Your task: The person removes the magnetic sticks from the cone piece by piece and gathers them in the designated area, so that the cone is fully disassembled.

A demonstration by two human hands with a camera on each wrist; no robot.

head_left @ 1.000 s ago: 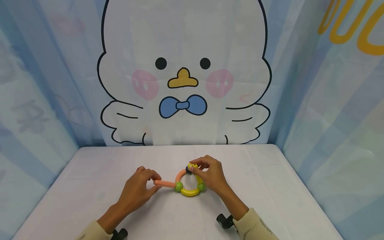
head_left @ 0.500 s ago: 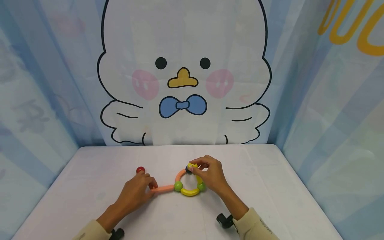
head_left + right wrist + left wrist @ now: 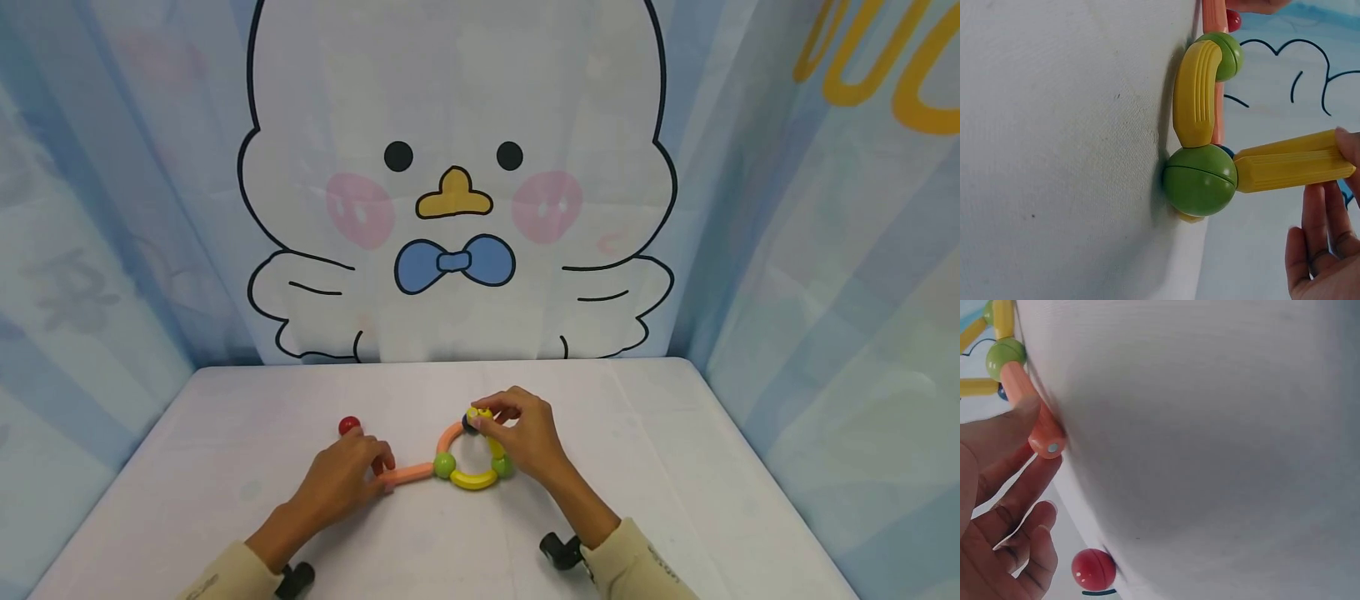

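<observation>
A ring of magnetic building sticks and balls lies on the table: a curved orange stick (image 3: 450,437), a curved yellow stick (image 3: 474,481), a left green ball (image 3: 445,465), a right green ball (image 3: 1200,181) and a navy ball (image 3: 468,423). Pointing left from the left green ball is a straight orange stick (image 3: 1016,384); my left hand (image 3: 347,477) pinches its free end, where a silvery tip shows. My right hand (image 3: 528,429) pinches the upper ends of two upright yellow sticks (image 3: 1294,170), one rising from the right green ball.
Beyond my left hand a red ball (image 3: 348,426) rests on the white table (image 3: 645,475). A curtain with a printed cartoon bird (image 3: 457,100) hangs behind the table's far edge. Dark wrist devices (image 3: 561,551) sit at both sleeves.
My left hand has drawn back left and nearer, swinging the straight orange stick's free end toward the near side. This uncovers more of the red ball. The right hand keeps its hold, nearly still.
</observation>
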